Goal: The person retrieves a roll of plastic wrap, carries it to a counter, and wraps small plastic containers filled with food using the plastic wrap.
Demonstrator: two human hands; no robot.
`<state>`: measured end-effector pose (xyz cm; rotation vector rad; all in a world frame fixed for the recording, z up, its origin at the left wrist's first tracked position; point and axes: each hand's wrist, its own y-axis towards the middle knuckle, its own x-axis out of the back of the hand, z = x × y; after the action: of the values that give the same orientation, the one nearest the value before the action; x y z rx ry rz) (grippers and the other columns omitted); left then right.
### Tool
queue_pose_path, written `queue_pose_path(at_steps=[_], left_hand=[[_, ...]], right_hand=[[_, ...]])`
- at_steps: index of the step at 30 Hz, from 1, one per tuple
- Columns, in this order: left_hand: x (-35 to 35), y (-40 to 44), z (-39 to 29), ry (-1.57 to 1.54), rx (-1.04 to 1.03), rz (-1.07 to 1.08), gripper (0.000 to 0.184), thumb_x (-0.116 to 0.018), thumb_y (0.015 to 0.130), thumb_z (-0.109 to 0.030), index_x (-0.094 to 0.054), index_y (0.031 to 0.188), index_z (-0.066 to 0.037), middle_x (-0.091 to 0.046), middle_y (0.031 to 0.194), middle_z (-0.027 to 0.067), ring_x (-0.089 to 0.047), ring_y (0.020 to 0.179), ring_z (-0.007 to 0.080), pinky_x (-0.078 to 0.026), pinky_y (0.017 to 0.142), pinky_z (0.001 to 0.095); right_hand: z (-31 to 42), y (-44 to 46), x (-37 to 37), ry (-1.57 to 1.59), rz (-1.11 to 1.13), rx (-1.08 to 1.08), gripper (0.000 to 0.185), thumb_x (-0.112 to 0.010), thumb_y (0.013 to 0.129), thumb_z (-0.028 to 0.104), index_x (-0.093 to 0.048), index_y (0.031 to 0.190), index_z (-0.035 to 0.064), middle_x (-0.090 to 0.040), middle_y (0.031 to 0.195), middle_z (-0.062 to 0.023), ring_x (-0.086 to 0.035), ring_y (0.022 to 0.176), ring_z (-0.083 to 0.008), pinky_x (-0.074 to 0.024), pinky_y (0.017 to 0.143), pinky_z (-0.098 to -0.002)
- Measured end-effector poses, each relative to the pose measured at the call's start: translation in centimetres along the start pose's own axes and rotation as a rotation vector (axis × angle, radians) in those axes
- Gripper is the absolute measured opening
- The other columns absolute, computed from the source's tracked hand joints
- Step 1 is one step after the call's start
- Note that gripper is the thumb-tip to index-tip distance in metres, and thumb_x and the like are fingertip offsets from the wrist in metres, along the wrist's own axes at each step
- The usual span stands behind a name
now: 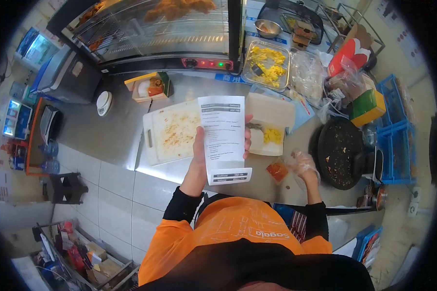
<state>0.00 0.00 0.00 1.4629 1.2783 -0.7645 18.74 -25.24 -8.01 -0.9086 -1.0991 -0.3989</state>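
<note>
A long printed receipt (223, 145) is in my left hand (199, 145), with the thumb on its left edge and the fingertips showing at its right edge. The receipt's lower end curls up. My right hand (303, 164) wears a clear plastic glove and rests by the counter's front, fingers loosely apart, with nothing visible in it. Just left of it lies a small packet of red-orange sauce (277, 171). Behind the receipt, an open cardboard food box (267, 109) holds white rice, yellow scrambled egg and something dark. The receipt covers part of a stained white cutting board (170, 133).
A large dark pan (341, 153) with food bits stands at the right, beside blue crates (395, 131). A tray of scrambled egg (266, 65) sits at the back. Further left are a filled food box (148, 87), a white scale (104, 103) and a heated display case (155, 39).
</note>
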Motion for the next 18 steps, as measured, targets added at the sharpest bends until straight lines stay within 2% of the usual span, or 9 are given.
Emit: queue_pose_path(at_steps=[3,6,8,9,11,12,13,15,18], left_hand=[[-0.3,0.3,-0.2,-0.014,0.005,-0.041,0.109,-0.06,0.07,-0.066,-0.018,0.139,0.007,-0.053,0.106,0.0189,-0.055,0.088,0.0272,-0.046,0.072,0.0396],[-0.5,1.6,0.5,-0.022,0.053,-0.084,0.106,-0.069,0.067,-0.052,-0.019,0.14,0.005,-0.053,0.105,0.0175,-0.055,0.089,0.0269,-0.047,0.074,0.0402],[-0.7,2.3,1.2,0.299,0.069,-0.106,0.099,-0.075,0.064,-0.03,-0.02,0.142,-0.001,-0.053,0.104,0.0147,-0.056,0.091,0.0254,-0.047,0.08,0.0378],[-0.1,2.3,2.2,0.299,0.066,-0.107,0.099,-0.075,0.064,-0.03,-0.02,0.142,-0.001,-0.053,0.104,0.0147,-0.056,0.091,0.0254,-0.047,0.08,0.0378],[1.2,1.5,5.6,1.107,0.183,-0.238,0.093,-0.074,0.065,-0.011,-0.022,0.143,-0.007,-0.052,0.104,0.0137,-0.056,0.092,0.0251,-0.046,0.084,0.0348],[-0.3,1.9,7.8,1.369,0.042,-0.279,0.088,-0.072,0.068,-0.008,-0.024,0.142,-0.007,-0.052,0.104,0.0135,-0.055,0.092,0.0249,-0.045,0.086,0.0339],[-2.0,2.2,10.3,1.637,-0.105,-0.34,0.083,-0.07,0.071,-0.005,-0.026,0.141,-0.008,-0.052,0.104,0.0132,-0.055,0.092,0.0248,-0.044,0.087,0.033],[-1.7,1.2,13.5,1.585,-0.191,-0.655,0.078,-0.072,0.075,-0.019,-0.029,0.137,-0.001,-0.052,0.12,0.0128,-0.052,0.108,0.0231,-0.042,0.091,0.0324],[1.1,0.8,12.4,1.535,-0.486,-0.998,0.077,-0.073,0.074,-0.019,-0.031,0.136,-0.002,-0.055,0.117,0.0155,-0.055,0.103,0.0247,-0.044,0.086,0.0335]], right_hand=[[-0.8,-0.4,0.4,0.215,-0.102,-0.021,0.039,-0.062,0.077,0.028,-0.058,0.11,0.0072,-0.064,0.101,-0.017,-0.062,0.096,-0.0278,-0.0472,0.084,-0.0356],[-3.3,0.0,1.4,0.495,-0.272,-0.102,0.024,-0.059,0.074,0.016,-0.063,0.095,0.0065,-0.065,0.092,-0.0153,-0.063,0.089,-0.0268,-0.0474,0.082,-0.0328],[-3.9,0.1,2.2,0.638,-0.678,0.118,0.039,-0.056,0.08,0.004,-0.053,0.118,0.0097,-0.055,0.122,-0.0124,-0.054,0.109,-0.0249,-0.0425,0.091,-0.0316],[-2.0,-0.2,3.2,0.636,-0.676,0.121,0.039,-0.056,0.08,0.004,-0.053,0.118,0.0097,-0.055,0.122,-0.0124,-0.054,0.109,-0.0249,-0.0425,0.091,-0.0316],[2.1,0.4,4.4,1.368,-0.944,0.153,0.059,-0.055,0.084,0.005,-0.03,0.135,0.0154,-0.031,0.141,-0.008,-0.035,0.126,-0.0273,-0.0372,0.097,-0.0364],[2.7,1.4,4.1,1.616,-1.023,0.258,0.071,-0.055,0.086,0.007,-0.016,0.144,0.0187,-0.018,0.15,-0.0062,-0.025,0.134,-0.0291,-0.0338,0.101,-0.0388],[5.6,0.5,5.0,1.779,-0.957,0.247,0.069,-0.055,0.087,0.007,-0.016,0.144,0.0158,-0.018,0.149,-0.0078,-0.024,0.135,-0.0283,-0.0307,0.104,-0.0385],[10.3,-0.6,5.1,2.038,-0.804,0.213,0.067,-0.054,0.087,0.009,-0.018,0.144,0.0121,-0.02,0.149,-0.0096,-0.023,0.136,-0.0272,-0.027,0.106,-0.0387],[14.4,-1.1,-0.4,1.985,-0.453,0.236,0.066,-0.055,0.088,0.013,-0.019,0.143,0.0095,-0.023,0.147,-0.0102,-0.024,0.135,-0.0266,-0.0252,0.106,-0.0403]])
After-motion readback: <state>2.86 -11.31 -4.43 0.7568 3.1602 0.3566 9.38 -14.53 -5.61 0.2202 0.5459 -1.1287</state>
